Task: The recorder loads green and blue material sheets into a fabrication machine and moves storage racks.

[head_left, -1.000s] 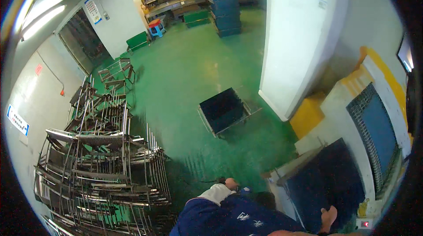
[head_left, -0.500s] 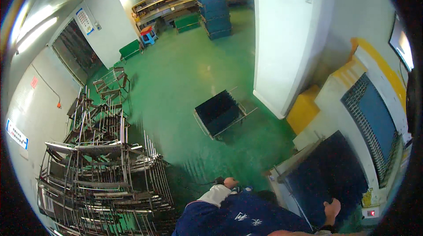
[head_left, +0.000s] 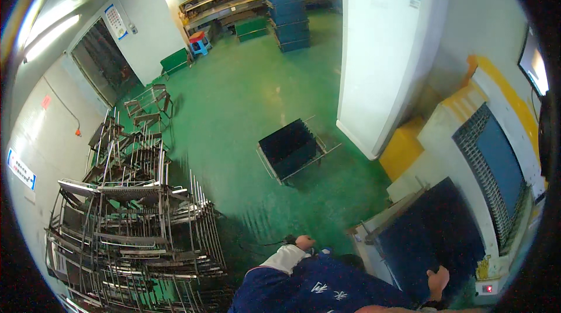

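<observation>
At the lower right, my right hand is closed, with thumb and fingertips at the near part of a dark blue-black panel. That panel lies tilted in a pale frame, close in front of a conveyor-type machine. My left hand hangs near the bottom centre beside my body, its fingers curled. A small dark shape shows by its knuckles; what the hand holds, if anything, is hidden. Out on the green floor stands a wire rack filled with similar dark panels, apart from both hands.
Empty metal racks pile up at the left by the wall. A white column rises right of centre, with a yellow box at its foot. Stacked blue panel racks and a blue-and-red stool stand at the back.
The view has shifted slightly. My right hand stays at the dark panel, barely moved, and my left hand keeps the same curled position.
</observation>
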A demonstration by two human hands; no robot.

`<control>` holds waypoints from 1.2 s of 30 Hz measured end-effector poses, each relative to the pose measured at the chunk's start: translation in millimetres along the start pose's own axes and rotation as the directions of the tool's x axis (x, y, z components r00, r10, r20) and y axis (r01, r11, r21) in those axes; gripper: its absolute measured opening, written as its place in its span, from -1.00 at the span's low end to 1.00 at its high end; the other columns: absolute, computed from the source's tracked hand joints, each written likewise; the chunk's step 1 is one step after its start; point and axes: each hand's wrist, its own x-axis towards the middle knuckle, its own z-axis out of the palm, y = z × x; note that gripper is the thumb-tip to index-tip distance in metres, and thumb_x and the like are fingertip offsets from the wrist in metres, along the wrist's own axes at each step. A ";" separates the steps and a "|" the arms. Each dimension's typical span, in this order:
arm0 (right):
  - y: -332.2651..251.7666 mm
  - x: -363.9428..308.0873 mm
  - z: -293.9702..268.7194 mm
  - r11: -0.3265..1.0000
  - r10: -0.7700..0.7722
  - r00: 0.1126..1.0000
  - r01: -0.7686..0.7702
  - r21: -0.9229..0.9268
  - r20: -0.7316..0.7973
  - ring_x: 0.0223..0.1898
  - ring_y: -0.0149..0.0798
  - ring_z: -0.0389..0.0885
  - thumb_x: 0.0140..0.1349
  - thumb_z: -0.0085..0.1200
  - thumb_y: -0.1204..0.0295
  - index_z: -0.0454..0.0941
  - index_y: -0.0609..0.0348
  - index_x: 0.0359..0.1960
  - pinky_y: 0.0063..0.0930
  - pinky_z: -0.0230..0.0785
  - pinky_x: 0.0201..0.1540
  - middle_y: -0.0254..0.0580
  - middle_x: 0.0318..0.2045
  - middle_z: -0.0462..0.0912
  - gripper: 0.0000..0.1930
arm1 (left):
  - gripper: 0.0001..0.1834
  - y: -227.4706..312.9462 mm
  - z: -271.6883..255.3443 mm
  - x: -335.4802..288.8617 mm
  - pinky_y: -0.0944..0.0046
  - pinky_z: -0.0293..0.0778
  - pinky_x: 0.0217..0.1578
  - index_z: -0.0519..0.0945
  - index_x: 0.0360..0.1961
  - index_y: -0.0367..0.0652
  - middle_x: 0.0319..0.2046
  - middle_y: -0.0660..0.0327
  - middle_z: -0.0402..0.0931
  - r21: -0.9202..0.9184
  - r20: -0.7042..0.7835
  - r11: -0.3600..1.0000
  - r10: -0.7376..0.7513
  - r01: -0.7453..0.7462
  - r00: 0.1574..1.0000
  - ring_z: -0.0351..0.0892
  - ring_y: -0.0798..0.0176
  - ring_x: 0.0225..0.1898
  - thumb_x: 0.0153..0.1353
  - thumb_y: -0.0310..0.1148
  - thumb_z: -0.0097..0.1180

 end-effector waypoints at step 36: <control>-5.9 -4.8 0.4 1.000 -0.018 0.997 0.018 -0.006 -0.080 -0.24 0.17 0.48 -0.39 0.32 0.44 0.51 0.34 -0.37 -0.15 0.32 -0.19 0.18 -0.36 0.53 -0.56 | -0.65 -12.9 0.6 9.8 0.29 0.37 -0.67 0.54 -0.40 -0.22 -0.62 0.22 0.50 0.029 0.053 0.993 -0.120 0.119 0.991 0.42 0.32 -0.67 0.01 -0.10 0.15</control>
